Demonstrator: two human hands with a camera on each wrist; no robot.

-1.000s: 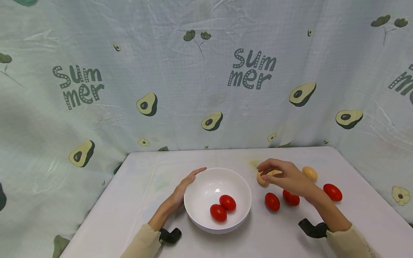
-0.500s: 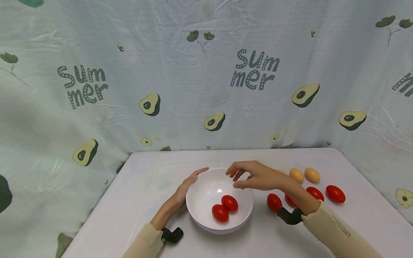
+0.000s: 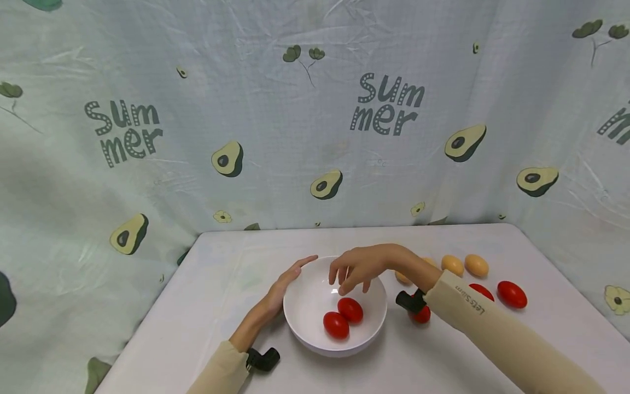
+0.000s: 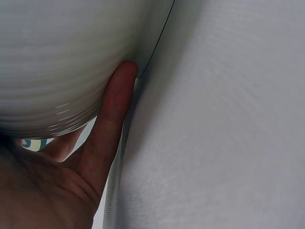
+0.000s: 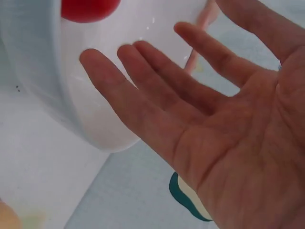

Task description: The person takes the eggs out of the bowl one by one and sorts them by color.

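A white bowl (image 3: 301, 309) stands at the middle of the table with two red eggs, a lower left one (image 3: 336, 325) and an upper right one (image 3: 350, 310), lying side by side in it. My left hand (image 3: 276, 293) rests along the bowl's left outer side, fingers nearly straight. In the left wrist view the left hand (image 4: 102, 148) touches the bowl wall (image 4: 57, 71). Over the bowl's far right part hovers my right hand (image 3: 361, 264), fingers loosely spread. The right wrist view shows its palm (image 5: 209, 129) bare, with part of a red egg (image 5: 90, 8) beyond.
Right of the bowl lie more red eggs, such as a near one (image 3: 420, 313) and a far right one (image 3: 512, 295). Several yellow eggs (image 3: 453, 265) lie farther back, partly hidden by the right arm. A printed cloth (image 3: 275, 109) hangs behind the table (image 3: 246, 262).
My right hand has swept left from above the yellow eggs to over the bowl, its fingertips now lower inside the rim. The left hand and the two eggs in the bowl keep their places.
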